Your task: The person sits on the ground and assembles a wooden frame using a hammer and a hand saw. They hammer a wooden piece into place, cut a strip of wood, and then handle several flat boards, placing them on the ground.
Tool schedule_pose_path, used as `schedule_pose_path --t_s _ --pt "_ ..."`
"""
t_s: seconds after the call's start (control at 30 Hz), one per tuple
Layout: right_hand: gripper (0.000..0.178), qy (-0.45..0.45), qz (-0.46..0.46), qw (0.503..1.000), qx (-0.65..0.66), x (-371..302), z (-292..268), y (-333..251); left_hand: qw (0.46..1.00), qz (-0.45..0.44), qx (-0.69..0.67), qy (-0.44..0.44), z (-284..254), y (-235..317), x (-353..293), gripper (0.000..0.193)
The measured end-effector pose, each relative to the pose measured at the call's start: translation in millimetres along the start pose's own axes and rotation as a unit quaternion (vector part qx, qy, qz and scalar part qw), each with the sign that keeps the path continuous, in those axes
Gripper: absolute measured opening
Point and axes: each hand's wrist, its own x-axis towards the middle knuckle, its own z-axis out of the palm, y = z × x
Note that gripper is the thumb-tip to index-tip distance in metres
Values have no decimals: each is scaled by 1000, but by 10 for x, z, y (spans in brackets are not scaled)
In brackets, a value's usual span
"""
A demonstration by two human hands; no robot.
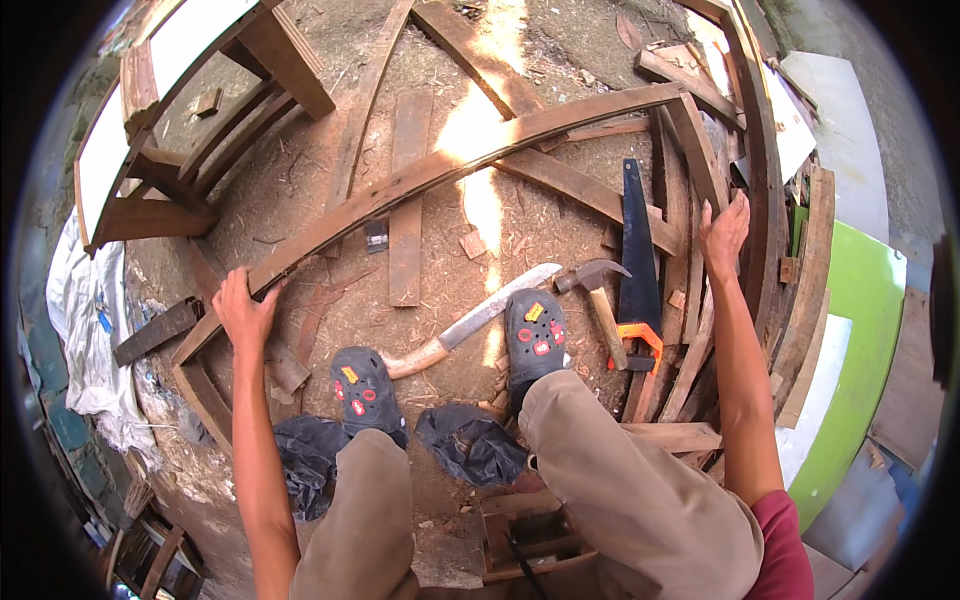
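Khaki trousers [640, 480] nearest camera, knees apart, grey clogs [536, 335] on dirt ground [330, 260]. Long wooden beam [580, 118] ran slantwise across, ahead of the feet, low at left, farther off at right; short wooden piece [697, 150] angled back from its right end, another short piece [204, 400] from its left. Left hand [246, 308] was on the beam near its left end, fingers bent closed over the wood, thumb on the near side. Right hand [724, 235] was at the near end of the right-hand short piece, fingers fairly straight and pointing away; couldn't tell whether they gripped it. Machete [500, 310] lay between the clogs, blade pointing right and away. Claw hammer [606, 318] lay just beside the handsaw [640, 250], which had an orange handle.
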Motion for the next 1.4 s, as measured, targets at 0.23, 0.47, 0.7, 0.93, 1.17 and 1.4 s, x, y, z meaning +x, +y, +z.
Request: schedule_pose_path --t_s 0.23,0.47,0.7,0.93,1.17,1.4 --pt "53 -184 42 982 17 -123 173 542 1000 21 -9 -12 -65 -27 15 57" --pt "40 -123 15 992 32 956 348 481 999 7 -45 6 -134 -78 145 55" --pt "44 -39 -30 974 222 1030 100 -522 995 -57 -80 25 -88 330 307 58" --pt "36 -227 -101 891 379 -319 -707 -1581 993 -60 -100 -4 -124 319 71 57" --pt "26 -322 -116 823 452 -596 -1096 -2022 999 -20 -2 38 4 363 -24 60" --pt "23 -416 -269 721 484 -1220 -1289 -2813 999 6 20 44 57 293 -40 61"
